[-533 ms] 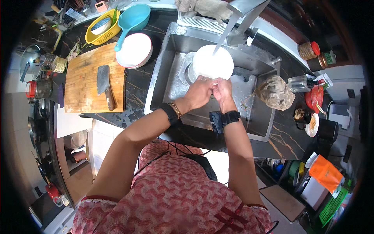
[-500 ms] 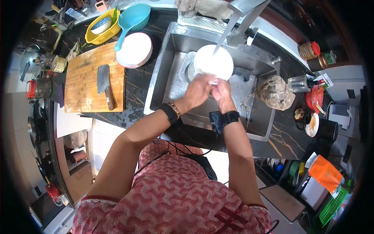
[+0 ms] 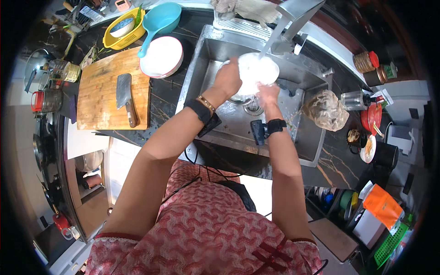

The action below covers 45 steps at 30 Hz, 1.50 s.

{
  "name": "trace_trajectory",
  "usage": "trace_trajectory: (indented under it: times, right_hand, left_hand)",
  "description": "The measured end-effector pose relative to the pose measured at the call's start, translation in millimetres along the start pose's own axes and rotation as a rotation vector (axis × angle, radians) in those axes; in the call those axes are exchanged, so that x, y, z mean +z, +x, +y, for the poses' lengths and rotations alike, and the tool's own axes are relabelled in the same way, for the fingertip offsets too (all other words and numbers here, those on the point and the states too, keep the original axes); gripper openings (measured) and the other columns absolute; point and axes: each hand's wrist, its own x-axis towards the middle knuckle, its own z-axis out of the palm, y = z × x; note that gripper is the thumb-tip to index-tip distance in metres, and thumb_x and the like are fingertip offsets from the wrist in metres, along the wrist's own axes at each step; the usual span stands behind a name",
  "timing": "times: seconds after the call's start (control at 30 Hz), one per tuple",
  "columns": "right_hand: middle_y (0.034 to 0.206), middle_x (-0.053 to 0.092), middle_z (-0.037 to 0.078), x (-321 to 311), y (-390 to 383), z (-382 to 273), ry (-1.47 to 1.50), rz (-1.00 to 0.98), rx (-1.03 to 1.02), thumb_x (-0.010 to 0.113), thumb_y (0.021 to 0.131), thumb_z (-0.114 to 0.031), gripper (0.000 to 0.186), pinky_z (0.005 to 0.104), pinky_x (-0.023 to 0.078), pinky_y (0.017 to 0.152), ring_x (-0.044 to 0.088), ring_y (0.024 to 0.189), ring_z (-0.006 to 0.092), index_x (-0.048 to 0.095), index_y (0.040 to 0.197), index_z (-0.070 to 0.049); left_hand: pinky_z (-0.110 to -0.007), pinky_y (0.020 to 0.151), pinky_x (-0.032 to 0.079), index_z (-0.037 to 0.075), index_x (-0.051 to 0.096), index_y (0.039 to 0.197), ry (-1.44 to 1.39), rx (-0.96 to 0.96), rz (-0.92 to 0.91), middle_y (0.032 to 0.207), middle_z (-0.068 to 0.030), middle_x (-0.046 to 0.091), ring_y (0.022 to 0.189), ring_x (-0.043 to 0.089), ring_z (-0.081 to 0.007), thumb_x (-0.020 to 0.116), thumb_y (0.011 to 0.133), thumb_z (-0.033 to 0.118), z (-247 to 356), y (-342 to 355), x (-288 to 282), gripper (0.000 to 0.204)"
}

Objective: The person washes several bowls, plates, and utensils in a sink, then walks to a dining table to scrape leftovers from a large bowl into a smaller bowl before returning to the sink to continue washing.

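A white bowl (image 3: 257, 68) is held tilted in the steel sink (image 3: 306, 149), under the angled faucet (image 3: 294, 25). My left hand (image 3: 227, 80) grips the bowl's left side with curled fingers. My right hand (image 3: 268, 94) touches its near right edge; those fingers are blurred and partly lost in the bright white, so their grip is unclear. A metal vessel shows partly beneath the bowl. A crumpled bag (image 3: 327, 110) lies at the sink's right side.
A wooden board (image 3: 96, 101) with a cleaver (image 3: 123, 89) is left of the sink. Behind it stand a red-rimmed bowl (image 3: 160, 57), a turquoise ladle (image 3: 162, 16) and a yellow basket (image 3: 117, 42). Jars, a red bowl (image 3: 370, 119) and small dishes line the right side.
My hands have moved apart: the left up and leftward onto the bowl's side, the right slightly rightward and up. The bowl has shifted a little to the right.
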Motion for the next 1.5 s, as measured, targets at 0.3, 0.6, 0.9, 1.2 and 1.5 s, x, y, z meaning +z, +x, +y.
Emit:
trace_trajectory:
  times: [0.3,0.6,0.9,1.2,1.5]
  right_hand:
    - [0.106,0.058,0.018,9.8,-41.6,-53.1,-0.806,-0.093,-1.313,0.045,0.065,0.016,0.049,0.0372,0.042,0.09,0.056,0.098,0.034,0.055,0.108,-0.004]
    - [0.101,0.062,0.013,13.2,-22.4,2.6,-0.13,0.068,-0.513,0.053,0.081,0.004,0.03,0.0286,0.045,0.081,0.059,0.092,0.0229,0.054,0.111,0.002]
    - [0.097,0.059,0.013,15.4,-25.6,29.4,0.158,-0.153,0.12,0.055,0.08,0.005,0.025,0.0333,0.05,0.072,0.06,0.079,0.0217,0.052,0.105,0.002]
    - [0.092,0.06,0.012,2.6,-21.6,21.4,0.032,-0.219,0.016,0.054,0.081,0.0,0.018,0.0321,0.051,0.064,0.061,0.081,0.0203,0.053,0.099,0.002]
    - [0.079,0.059,0.011,-49.7,89.2,120.7,-0.711,0.177,-0.175,0.068,0.076,-0.018,0.051,0.0294,0.051,0.052,0.06,0.063,0.0165,0.042,0.112,0.005]
  left_hand:
    - [-0.042,0.068,0.051,0.001,0.045,0.111,0.277,0.151,0.101,0.09,-0.0206,0.06,0.08,0.061,-0.0358,0.044,0.08,0.005,13.1,0.3,3.3,0.031]
    - [-0.039,0.067,0.052,-0.01,0.05,0.106,-0.216,-0.403,-0.095,0.078,-0.0233,0.062,0.08,0.063,-0.0322,0.048,0.086,0.013,-74.2,-8.2,45.7,0.031]
    - [-0.04,0.062,0.052,-0.019,0.04,0.108,-0.729,-0.536,-0.219,0.075,-0.0238,0.06,0.072,0.062,-0.0363,0.048,0.081,0.009,-66.5,-23.6,50.7,0.039]
    - [-0.043,0.059,0.051,-0.004,0.035,0.115,0.241,0.187,0.413,0.1,-0.0262,0.051,0.074,0.059,-0.0407,0.04,0.081,0.001,-24.4,-21.5,-69.5,0.034]
    - [-0.03,0.053,0.054,-0.017,0.044,0.105,-0.816,-0.424,0.187,0.08,-0.0232,0.06,0.065,0.064,-0.0259,0.041,0.084,0.013,-79.7,-23.0,-142.1,0.036]
